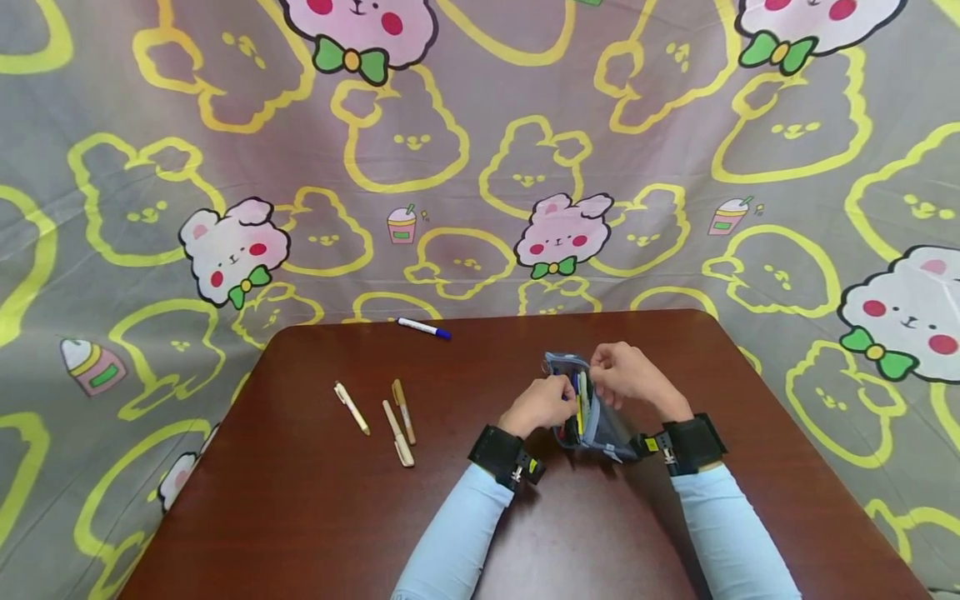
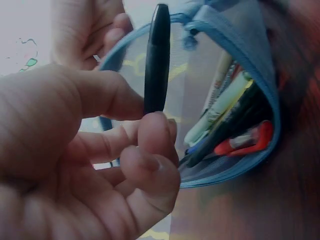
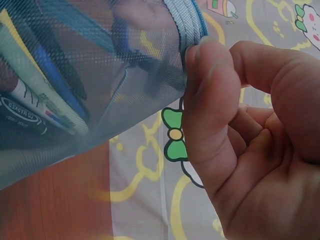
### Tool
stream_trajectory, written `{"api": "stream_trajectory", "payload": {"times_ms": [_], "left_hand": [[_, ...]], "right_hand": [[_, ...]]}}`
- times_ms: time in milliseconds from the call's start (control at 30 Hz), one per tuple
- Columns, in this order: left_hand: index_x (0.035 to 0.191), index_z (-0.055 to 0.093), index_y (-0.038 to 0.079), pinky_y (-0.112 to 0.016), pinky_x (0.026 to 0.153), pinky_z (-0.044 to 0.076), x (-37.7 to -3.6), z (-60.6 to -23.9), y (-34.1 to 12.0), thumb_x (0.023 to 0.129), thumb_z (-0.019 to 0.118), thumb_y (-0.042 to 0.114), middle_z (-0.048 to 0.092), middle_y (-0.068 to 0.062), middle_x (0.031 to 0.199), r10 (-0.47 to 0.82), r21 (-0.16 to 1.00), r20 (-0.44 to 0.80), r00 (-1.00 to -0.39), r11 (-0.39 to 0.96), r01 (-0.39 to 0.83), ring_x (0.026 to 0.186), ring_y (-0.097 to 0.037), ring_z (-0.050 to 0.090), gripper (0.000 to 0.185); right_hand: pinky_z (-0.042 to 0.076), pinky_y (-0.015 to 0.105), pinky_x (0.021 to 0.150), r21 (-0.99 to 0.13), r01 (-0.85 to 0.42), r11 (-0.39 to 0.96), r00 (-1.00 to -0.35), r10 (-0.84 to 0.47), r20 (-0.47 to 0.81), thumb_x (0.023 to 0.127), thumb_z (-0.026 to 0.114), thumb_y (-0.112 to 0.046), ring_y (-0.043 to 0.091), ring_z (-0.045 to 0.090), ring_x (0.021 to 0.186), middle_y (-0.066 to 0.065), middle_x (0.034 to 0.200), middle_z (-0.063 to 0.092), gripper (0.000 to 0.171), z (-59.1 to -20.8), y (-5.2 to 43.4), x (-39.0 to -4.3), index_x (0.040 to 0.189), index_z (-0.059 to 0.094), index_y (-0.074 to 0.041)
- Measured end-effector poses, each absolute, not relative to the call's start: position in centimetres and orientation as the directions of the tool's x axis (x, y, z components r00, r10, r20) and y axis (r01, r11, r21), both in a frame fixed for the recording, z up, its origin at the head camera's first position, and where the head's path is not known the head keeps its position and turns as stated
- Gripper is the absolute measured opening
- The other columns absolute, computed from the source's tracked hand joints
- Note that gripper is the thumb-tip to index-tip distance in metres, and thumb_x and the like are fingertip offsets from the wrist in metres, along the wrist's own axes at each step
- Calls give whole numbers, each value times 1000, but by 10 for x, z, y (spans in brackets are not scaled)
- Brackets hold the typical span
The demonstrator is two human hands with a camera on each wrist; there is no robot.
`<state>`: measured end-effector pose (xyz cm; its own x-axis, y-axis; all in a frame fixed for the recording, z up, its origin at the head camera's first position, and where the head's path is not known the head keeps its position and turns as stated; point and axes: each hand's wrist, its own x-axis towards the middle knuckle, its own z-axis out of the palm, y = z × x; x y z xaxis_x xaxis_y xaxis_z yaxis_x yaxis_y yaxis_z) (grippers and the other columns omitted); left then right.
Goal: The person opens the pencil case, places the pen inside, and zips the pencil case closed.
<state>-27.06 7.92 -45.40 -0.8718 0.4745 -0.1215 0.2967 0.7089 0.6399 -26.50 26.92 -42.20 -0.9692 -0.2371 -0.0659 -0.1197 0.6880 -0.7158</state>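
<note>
A blue-grey mesh zip pouch [image 1: 606, 433] stands with its top open toward the left hand. My left hand [image 1: 537, 406] pinches a dark pen [image 2: 158, 65] between thumb and fingers, in front of the pouch mouth in the left wrist view. Thumb and forefinger of my right hand [image 1: 633, 377] grip the zipper edge [image 3: 187, 25] of the pouch. Inside lie several pens, among them a pale green marker [image 2: 217, 110], a black pen [image 2: 225, 125] and a red one [image 2: 250, 140]. Their lower ends show through the mesh in the right wrist view.
On the left of the brown table [image 1: 300, 517] lie a cream pen [image 1: 352, 408], a beige capped pen [image 1: 398, 435] and a tan pen [image 1: 403, 411]. A white marker with a blue cap [image 1: 423, 328] lies near the back edge. Behind hangs a patterned curtain [image 1: 465, 175].
</note>
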Motion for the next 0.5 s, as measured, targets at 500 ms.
{"api": "stream_trajectory", "payload": {"times_ms": [500], "left_hand": [[91, 57, 19, -24, 56, 39, -288, -460, 99, 94, 59, 24, 57, 6, 77, 469, 585, -45, -882, 728, 357, 66, -9, 54, 6]], "right_hand": [[53, 36, 48, -707, -136, 694, -969, -242, -51, 90, 57, -10, 21, 61, 49, 6, 64, 63, 6, -421, 273, -266, 92, 58, -4]]}}
